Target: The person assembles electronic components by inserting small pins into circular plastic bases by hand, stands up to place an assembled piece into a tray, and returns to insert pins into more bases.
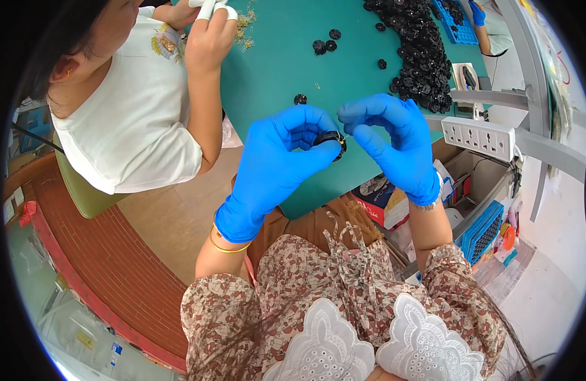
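Both my hands wear blue gloves and are raised over the near edge of the green table (274, 70). Between thumb and fingers, my left hand (267, 159) grips a small round black part (339, 148) with a bit of yellow metal on its side. Close beside that part is my right hand (398, 143), its thumb and index finger brought together at a thin, light metal piece (345, 134). How far this piece reaches into the black part is too small to tell. Another round black part (300, 99) lies on the table just beyond my hands.
A large heap of round black parts (423, 57) covers the table's right side. Several loose black parts (319, 47) lie mid-table. A co-worker (134, 108) sits at left by thin yellowish pins (245, 28). A white power strip (478, 138) hangs on a grey frame at right.
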Available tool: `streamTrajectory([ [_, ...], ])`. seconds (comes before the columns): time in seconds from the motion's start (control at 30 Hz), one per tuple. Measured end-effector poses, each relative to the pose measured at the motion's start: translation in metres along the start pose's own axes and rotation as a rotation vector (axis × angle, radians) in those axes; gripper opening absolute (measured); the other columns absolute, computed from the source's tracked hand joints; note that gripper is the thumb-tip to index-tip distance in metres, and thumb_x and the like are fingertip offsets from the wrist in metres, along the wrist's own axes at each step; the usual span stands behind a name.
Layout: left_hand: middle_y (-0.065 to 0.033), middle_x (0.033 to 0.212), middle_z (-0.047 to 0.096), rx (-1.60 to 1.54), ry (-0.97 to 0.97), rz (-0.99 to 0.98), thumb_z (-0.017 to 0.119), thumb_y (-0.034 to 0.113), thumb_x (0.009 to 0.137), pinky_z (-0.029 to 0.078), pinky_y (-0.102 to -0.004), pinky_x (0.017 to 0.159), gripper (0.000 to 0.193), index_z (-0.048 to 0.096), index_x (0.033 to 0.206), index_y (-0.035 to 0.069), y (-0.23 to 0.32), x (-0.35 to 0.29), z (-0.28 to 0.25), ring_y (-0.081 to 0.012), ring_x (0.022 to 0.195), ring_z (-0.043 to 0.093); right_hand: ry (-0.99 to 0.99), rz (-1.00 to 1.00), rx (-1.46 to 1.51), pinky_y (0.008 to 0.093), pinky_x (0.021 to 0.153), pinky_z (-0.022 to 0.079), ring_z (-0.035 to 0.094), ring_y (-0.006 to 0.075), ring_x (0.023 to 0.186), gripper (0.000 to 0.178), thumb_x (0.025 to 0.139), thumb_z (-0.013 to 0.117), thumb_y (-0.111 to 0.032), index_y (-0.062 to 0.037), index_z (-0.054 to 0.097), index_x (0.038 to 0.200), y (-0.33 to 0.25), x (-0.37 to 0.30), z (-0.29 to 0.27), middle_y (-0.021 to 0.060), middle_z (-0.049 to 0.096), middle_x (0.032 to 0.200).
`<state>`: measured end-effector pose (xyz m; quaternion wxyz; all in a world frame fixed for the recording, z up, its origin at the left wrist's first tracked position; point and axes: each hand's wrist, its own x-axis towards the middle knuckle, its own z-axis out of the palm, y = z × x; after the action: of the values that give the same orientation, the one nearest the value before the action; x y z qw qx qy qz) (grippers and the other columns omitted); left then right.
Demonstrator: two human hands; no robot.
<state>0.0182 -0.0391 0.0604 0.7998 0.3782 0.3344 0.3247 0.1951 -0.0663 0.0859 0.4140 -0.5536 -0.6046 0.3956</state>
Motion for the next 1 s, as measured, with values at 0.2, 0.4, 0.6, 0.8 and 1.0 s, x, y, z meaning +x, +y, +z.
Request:
streamTrajectory([
  [0.2, -0.0039, 0.081, 0.062, 0.299, 0.098, 0.078, 0.066, -0.002, 0.072, 0.048, -0.0209, 0.067, 0.016, 0.059, 0.086, -0.001, -0.001, -0.001, 0.002, -0.0076, 0.072, 0.057, -0.16, -0.033, -0.302, 0.0243, 0.069, 0.039, 0.06, 0.0079, 0.069, 0.015, 0.075, 0.068, -0.017, -0.0173, 0.068, 0.09, -0.006, 0.003, -0.009, -0.0031, 0.064, 0.08],
  [0.4, -0.0027, 0.071, 0.062, 0.456, 0.161, 0.206, 0.065, 0.005, 0.071, 0.047, -0.0209, 0.061, 0.011, 0.061, 0.08, 0.001, -0.004, -0.002, 0.006, -0.0064, 0.063, 0.056, -0.155, 0.019, -0.326, 0.0254, 0.068, 0.04, 0.06, 0.009, 0.068, 0.013, 0.074, 0.07, -0.018, -0.0159, 0.069, 0.086, -0.006, 0.002, -0.009, -0.0012, 0.065, 0.079],
  [0.6, -0.0032, 0.074, 0.062, 0.494, 0.159, 0.201, 0.067, 0.0, 0.069, 0.046, -0.0215, 0.064, 0.016, 0.06, 0.083, 0.001, -0.001, -0.003, 0.007, -0.0072, 0.066, 0.055, -0.159, 0.095, -0.289, 0.03, 0.07, 0.042, 0.061, 0.0134, 0.07, 0.011, 0.075, 0.069, -0.017, -0.0109, 0.067, 0.084, -0.007, 0.001, -0.01, 0.0023, 0.065, 0.079],
  [0.8, -0.0059, 0.08, 0.064, 0.317, 0.082, 0.055, 0.067, 0.0, 0.072, 0.048, -0.0213, 0.069, 0.015, 0.06, 0.085, -0.001, 0.003, -0.001, 0.004, -0.0087, 0.074, 0.059, -0.202, -0.114, -0.389, 0.0296, 0.064, 0.043, 0.059, 0.0226, 0.075, 0.01, 0.078, 0.062, -0.011, -0.0067, 0.058, 0.086, -0.007, 0.001, -0.011, 0.0067, 0.059, 0.082],
  [1.0, -0.0085, 0.085, 0.064, 0.167, 0.019, -0.003, 0.066, -0.001, 0.074, 0.05, -0.0227, 0.073, 0.016, 0.059, 0.088, -0.002, 0.004, 0.0, 0.001, -0.0111, 0.077, 0.061, -0.144, -0.104, -0.313, 0.0282, 0.07, 0.042, 0.056, 0.0201, 0.075, 0.007, 0.078, 0.059, -0.004, -0.0024, 0.054, 0.082, -0.004, -0.002, -0.004, 0.0061, 0.057, 0.081],
])
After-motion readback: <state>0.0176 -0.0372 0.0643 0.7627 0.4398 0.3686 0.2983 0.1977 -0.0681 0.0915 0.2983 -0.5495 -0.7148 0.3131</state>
